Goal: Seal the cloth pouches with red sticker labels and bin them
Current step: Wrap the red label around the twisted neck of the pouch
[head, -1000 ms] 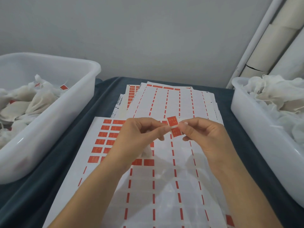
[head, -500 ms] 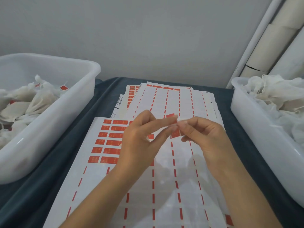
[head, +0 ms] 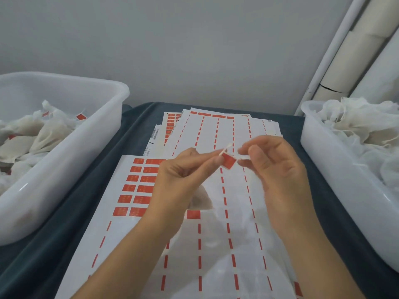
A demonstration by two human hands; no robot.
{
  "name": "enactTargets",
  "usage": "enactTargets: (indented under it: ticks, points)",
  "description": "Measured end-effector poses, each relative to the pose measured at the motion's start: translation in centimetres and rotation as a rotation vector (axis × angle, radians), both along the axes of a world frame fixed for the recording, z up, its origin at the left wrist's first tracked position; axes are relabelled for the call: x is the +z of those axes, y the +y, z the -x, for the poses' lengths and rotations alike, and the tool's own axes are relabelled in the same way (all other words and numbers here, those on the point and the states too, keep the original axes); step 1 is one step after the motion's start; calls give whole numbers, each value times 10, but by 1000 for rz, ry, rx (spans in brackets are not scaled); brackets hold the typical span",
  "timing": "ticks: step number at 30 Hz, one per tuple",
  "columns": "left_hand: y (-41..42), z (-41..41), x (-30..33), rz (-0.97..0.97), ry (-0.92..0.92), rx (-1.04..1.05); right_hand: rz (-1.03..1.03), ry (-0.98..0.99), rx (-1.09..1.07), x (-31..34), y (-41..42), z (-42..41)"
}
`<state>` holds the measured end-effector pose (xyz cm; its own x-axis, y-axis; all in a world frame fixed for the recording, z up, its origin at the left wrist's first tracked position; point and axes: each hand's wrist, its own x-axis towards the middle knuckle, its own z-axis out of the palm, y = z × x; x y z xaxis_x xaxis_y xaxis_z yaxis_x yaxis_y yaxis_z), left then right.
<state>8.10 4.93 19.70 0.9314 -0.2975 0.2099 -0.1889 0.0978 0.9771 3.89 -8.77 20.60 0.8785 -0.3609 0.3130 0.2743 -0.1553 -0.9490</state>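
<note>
My left hand [head: 183, 175] pinches the white drawstring [head: 225, 148] of a small cloth pouch [head: 200, 199], which hangs below the palm. A red sticker label [head: 228, 162] is folded on the string just past my left fingertips. My right hand [head: 278, 178] is just right of the label, its thumb and forefinger pinching the short white string end there. Below both hands lies a sticker sheet [head: 138, 190] with several red labels left on it.
A white bin [head: 121, 91] at the left holds labelled pouches [head: 43, 134]. Another white bin [head: 323, 169] at the right holds plain pouches [head: 356, 126]. More label sheets [head: 216, 126] lie farther back on the dark blue cloth [head: 103, 173]. Cardboard rolls [head: 356, 50] lean at upper right.
The flat label between both hands is now folded over the string. My right hand has drawn a little to the right, off the label, and the pouch hangs under my left hand again.
</note>
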Motion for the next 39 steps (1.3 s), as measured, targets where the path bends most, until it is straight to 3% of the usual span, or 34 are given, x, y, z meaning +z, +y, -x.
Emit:
enactTargets:
  ticks: [2,6,34,39]
  points:
    - [0,2,3,89,140,-44,-120,35,72,-1,3,-2]
    - [-1,5,5,159,202,-44,-301,31,210,1,11,-1]
    - [-2,4,0,224,192,-101,-322,-2,232,-5,13,0]
    - [-2,2,-10,272,211,-189,-311,-41,204,-12,13,-2]
